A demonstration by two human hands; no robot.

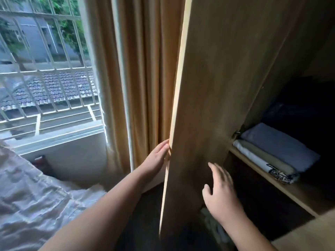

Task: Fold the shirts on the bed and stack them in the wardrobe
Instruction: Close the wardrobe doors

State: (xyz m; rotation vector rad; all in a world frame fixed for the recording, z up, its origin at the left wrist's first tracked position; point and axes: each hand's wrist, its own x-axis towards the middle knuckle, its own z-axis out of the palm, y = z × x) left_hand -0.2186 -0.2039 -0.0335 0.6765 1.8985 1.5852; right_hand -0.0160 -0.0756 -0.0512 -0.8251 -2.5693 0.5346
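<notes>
The wooden wardrobe door [208,105] stands open, edge-on to me. My left hand [157,158] lies flat against its outer face near the edge, fingers straight. In front of the door's inner face my right hand [220,192] is spread, fingers relaxed and holding nothing. Inside the wardrobe a stack of folded shirts [275,151] rests on a wooden shelf [297,194]: a grey-blue one on top, a beige one below it, and a white one with a dark print at the bottom.
A bed with wrinkled pale bedding [30,201] fills the lower left. Tan curtains [145,78] hang behind the door beside a barred window [49,69]. The wardrobe's interior above the stack is dark. Another light wood panel [311,234] shows at the bottom right.
</notes>
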